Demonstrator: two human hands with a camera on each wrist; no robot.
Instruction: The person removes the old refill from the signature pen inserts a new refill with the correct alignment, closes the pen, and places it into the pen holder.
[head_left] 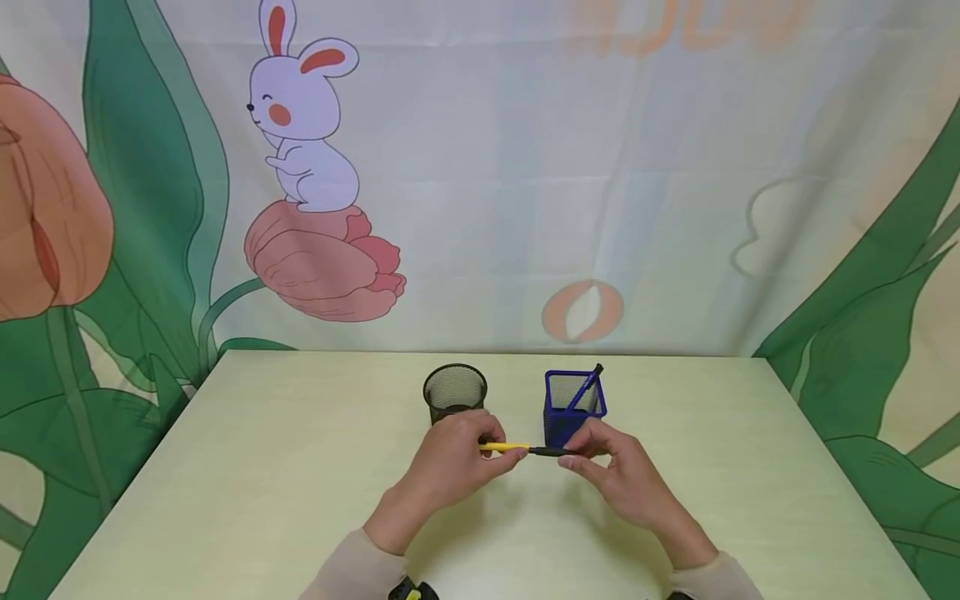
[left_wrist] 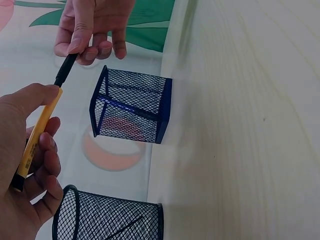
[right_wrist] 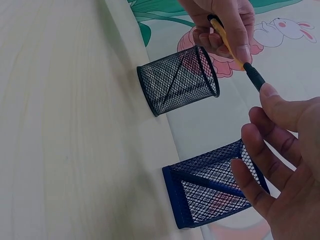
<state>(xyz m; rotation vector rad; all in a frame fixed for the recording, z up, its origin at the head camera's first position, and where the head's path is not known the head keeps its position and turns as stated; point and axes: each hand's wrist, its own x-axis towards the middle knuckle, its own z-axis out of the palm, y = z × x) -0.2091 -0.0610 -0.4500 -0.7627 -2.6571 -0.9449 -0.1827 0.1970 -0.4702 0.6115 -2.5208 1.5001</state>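
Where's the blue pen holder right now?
In the head view, the square blue mesh pen holder stands on the table right of centre, right of the round black mesh pen holder and beyond the black end of the yellow pen.

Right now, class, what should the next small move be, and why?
Probably a gentle straight pull by the right hand: its fingers pinch the pen's black end, while the left hand grips the yellow barrel.
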